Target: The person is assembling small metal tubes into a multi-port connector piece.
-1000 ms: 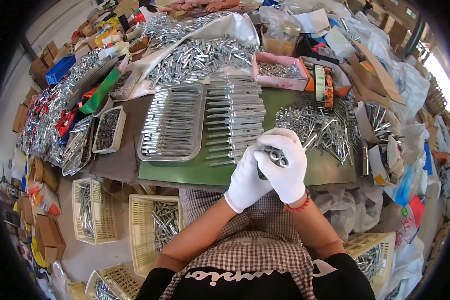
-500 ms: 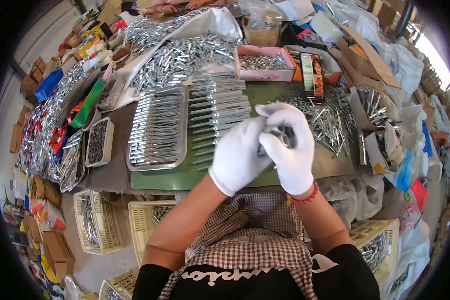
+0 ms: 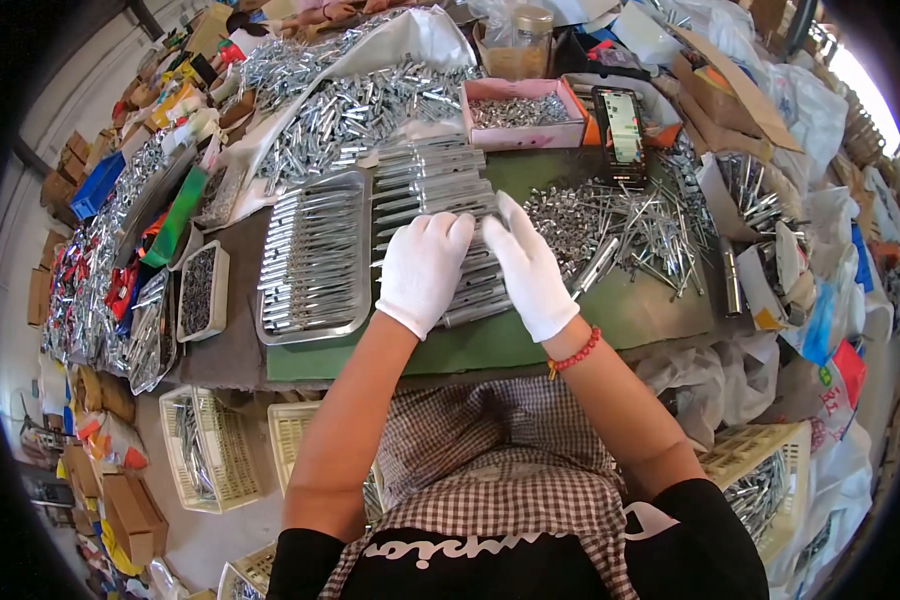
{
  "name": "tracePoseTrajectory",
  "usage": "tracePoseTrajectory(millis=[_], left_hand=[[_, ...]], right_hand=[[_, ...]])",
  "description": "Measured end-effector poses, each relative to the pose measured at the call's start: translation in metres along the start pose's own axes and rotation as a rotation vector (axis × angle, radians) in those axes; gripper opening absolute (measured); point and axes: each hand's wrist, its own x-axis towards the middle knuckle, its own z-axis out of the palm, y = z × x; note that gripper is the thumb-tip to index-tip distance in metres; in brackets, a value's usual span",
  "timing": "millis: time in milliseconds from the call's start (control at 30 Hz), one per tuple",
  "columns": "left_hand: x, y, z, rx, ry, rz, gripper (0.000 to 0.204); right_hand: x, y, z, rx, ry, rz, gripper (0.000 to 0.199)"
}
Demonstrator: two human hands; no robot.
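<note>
Both my hands wear white knit gloves and rest on a row of silvery expansion bolts (image 3: pixel 438 165) laid side by side on the green board (image 3: pixel 370 362). My left hand (image 3: pixel 425 270) curls its fingers over the left part of the row; its fingertips are partly hidden. Along the row's right ends lies my right hand (image 3: pixel 532 275), its fingers stretched out and touching the bolts. Left of the row is a metal tray (image 3: pixel 364 300) of neatly lined bolts. Beside my right hand are a loose bolt (image 3: pixel 598 265), small nuts (image 3: pixel 562 225) and a heap of thin metal pins (image 3: pixel 670 230).
Behind the row stand a large heap of metal sleeves (image 3: pixel 370 105), a pink box (image 3: pixel 525 138) of small parts and a phone (image 3: pixel 622 135). A small white bin (image 3: pixel 203 290) holds dark parts at left. Cream crates (image 3: pixel 215 450) stand below the table edge. Another person's hands show at the far edge.
My hands have come down and left from above the board to the row, and the metal parts held between them are no longer raised. Nuts and a loose bolt now show at right.
</note>
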Motion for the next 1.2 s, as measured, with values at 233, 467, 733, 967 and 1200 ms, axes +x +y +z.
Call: tracePoseTrajectory(millis=[233,467,733,967,1200], left_hand=[[0.0,-0.011,-0.011,-0.164,0.063,-0.194,0.045],[0.019,-0.024,-0.019,-0.111,-0.013,-0.223,0.038],[0.047,-0.039,-0.001,-0.004,-0.093,-0.104,0.03],[0.063,-0.049,0.002,-0.061,-0.22,-0.143,0.023],[0.098,-0.079,-0.016,-0.097,-0.217,-0.3,0.025]], right_hand=[[0.002,0.018,-0.008,0.473,0.059,0.052,0.065],[0.007,0.009,-0.006,0.506,-0.005,0.093,0.074],[0.044,0.025,-0.012,0.351,-0.006,0.129,0.074],[0.068,0.03,-0.007,0.397,0.038,0.163,0.06],[0.068,0.039,-0.012,0.324,0.022,0.128,0.058]])
